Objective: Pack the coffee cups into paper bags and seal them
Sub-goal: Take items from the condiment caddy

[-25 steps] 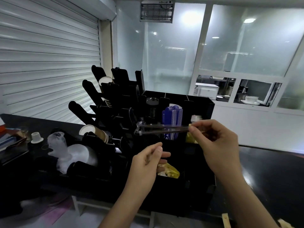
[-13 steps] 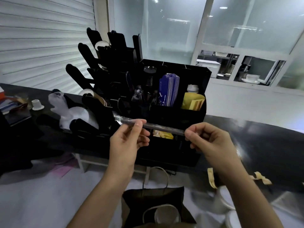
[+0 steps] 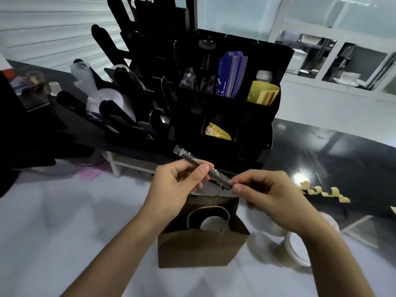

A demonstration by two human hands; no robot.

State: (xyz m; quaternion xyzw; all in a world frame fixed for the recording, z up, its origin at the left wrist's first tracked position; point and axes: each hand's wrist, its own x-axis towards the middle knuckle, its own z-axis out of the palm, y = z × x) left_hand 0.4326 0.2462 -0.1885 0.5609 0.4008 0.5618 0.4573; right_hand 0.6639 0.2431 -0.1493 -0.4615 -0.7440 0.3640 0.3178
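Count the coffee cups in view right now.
3, at least. One cup stands inside the open paper bag; a lidded cup lies right of the bag; another cup sits behind it, under the right hand's wrist. More may be hidden.

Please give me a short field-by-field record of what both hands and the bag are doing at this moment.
left hand: pinches the wrapped straw near its middle
right hand: pinches the straw's lower end
straw position: tilted, held above the bag's mouth
paper bag: brown, upright, open, unsealed
bag contents: one lidded coffee cup visible inside
outside the bag: more lidded cups to its right
behind: black organizer holding straws, sleeves and packets
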